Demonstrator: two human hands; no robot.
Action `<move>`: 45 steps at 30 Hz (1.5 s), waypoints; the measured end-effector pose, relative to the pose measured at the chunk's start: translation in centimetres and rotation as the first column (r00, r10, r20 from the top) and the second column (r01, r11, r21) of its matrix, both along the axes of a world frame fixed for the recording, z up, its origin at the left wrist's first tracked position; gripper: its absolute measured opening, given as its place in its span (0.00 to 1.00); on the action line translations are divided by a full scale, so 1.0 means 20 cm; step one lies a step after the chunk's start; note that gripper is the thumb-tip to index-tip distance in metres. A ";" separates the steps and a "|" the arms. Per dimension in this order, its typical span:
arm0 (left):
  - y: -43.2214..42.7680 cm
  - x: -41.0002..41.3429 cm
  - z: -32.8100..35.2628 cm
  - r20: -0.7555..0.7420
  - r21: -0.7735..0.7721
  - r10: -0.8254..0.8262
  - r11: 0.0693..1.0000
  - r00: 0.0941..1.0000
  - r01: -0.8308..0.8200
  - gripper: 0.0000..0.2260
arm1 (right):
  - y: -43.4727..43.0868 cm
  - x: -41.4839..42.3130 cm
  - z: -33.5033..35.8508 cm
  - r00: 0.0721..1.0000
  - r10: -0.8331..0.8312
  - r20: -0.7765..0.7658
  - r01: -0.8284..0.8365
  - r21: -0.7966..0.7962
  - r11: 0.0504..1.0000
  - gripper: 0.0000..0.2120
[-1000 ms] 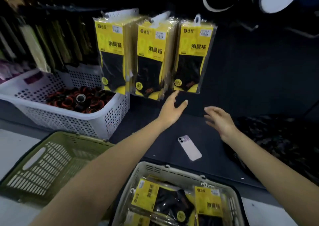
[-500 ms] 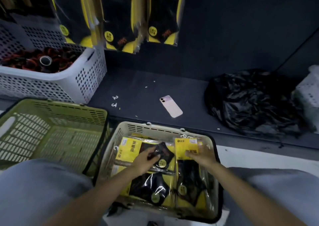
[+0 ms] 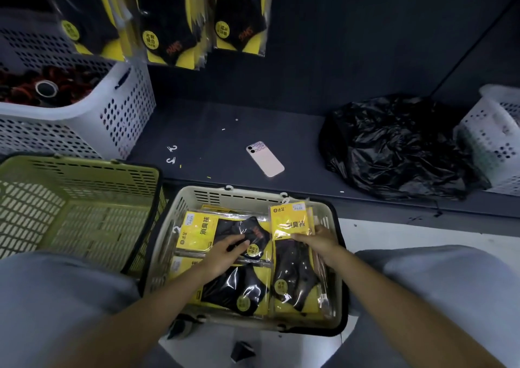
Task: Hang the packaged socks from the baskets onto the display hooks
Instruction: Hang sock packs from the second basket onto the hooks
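A beige basket (image 3: 242, 196) on the floor between my knees holds several yellow-and-black sock packs. My right hand (image 3: 319, 241) grips a stack of sock packs (image 3: 292, 221) at the basket's right side, tilted up with the yellow header on top. My left hand (image 3: 225, 251) lies flat with fingers spread on a sock pack (image 3: 202, 227) lying in the basket's left half. Three bunches of hung sock packs (image 3: 168, 35) dangle from hooks above the shelf; the hooks themselves are out of view.
A green basket (image 3: 84, 196) sits to the left. A white basket (image 3: 123, 106) with dark rolls stands on the dark shelf, as do a phone (image 3: 266, 161), two loose white hooks (image 3: 171, 153), a black plastic bag (image 3: 394, 145) and another white basket (image 3: 495, 142).
My view dropped from the hung packs to the beige basket. Both hands came down from the shelf into the basket; the right hand has lifted a stack of packs up on end.
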State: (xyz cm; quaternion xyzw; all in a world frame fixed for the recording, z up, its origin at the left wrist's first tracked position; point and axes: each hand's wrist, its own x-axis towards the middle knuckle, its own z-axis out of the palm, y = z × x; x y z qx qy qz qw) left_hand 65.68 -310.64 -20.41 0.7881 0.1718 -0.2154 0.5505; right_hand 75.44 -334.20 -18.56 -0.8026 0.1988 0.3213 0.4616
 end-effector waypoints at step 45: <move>0.58 0.72 1.60 0.598 -0.493 0.597 0.800 0.535 -0.342 0.11 | 0.80 0.65 1.64 0.669 -0.282 0.687 -0.280 0.585 0.761 0.04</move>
